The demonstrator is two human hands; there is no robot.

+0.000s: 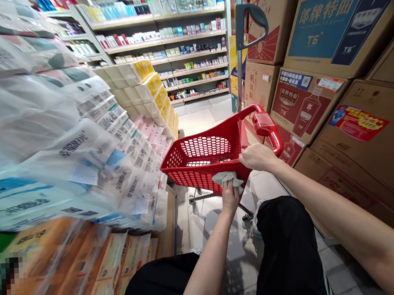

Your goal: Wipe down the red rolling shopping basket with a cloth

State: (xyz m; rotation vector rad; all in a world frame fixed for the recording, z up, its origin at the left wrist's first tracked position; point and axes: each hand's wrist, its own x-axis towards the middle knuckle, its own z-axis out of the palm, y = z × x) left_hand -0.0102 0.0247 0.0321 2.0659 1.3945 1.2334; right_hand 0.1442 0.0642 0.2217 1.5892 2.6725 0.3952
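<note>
Cart (201, 169) likely stiff, slick, best held by its 3 o'clock rim (231, 165), where your right hand (257, 156) grips; your left hand (230, 195) holds cloth (225, 177) at 5 o'clock.

Pale tiled floor (201, 112), red shopping cart (201, 168) standing upright on it

Free room over the red cart (201, 168) and floor (200, 114) beyond — wrapped packs (94, 148) to the left, cartons (310, 104) right.
</note>
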